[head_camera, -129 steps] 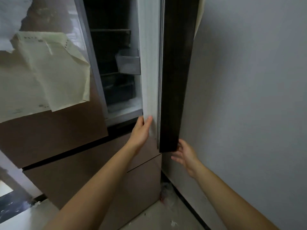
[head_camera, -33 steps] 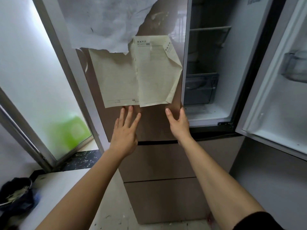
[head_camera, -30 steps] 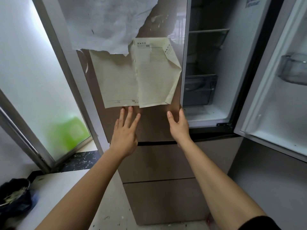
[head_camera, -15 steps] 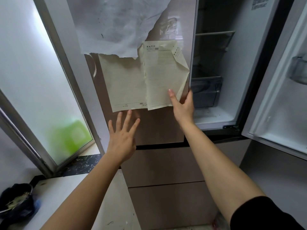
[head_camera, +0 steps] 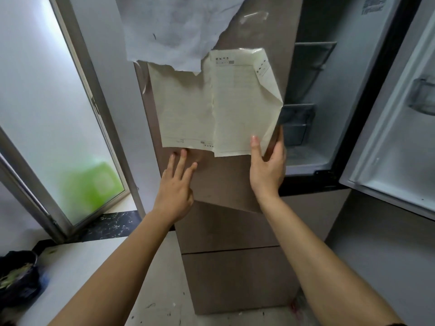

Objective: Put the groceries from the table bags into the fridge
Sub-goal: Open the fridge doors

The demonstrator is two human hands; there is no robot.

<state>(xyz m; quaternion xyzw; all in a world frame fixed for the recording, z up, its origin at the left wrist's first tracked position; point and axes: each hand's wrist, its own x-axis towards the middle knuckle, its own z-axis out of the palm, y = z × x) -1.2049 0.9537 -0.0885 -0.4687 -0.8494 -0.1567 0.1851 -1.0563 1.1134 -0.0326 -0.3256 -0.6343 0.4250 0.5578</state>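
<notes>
The right hand (head_camera: 267, 170) grips the left fridge door (head_camera: 223, 184) by its edge; the left hand (head_camera: 175, 187) lies flat on it, fingers spread. Contents of the dark drawer (head_camera: 297, 123) beyond are unclear.

Soft daylight from frosted window (head_camera: 47, 102) on the left, even exposure. Fridge interior (head_camera: 308, 74) dim. Faint glare on fridge door (head_camera: 254, 16). Wide-angle bending at edges. Green shape (head_camera: 94, 184) behind glass blurred.
</notes>
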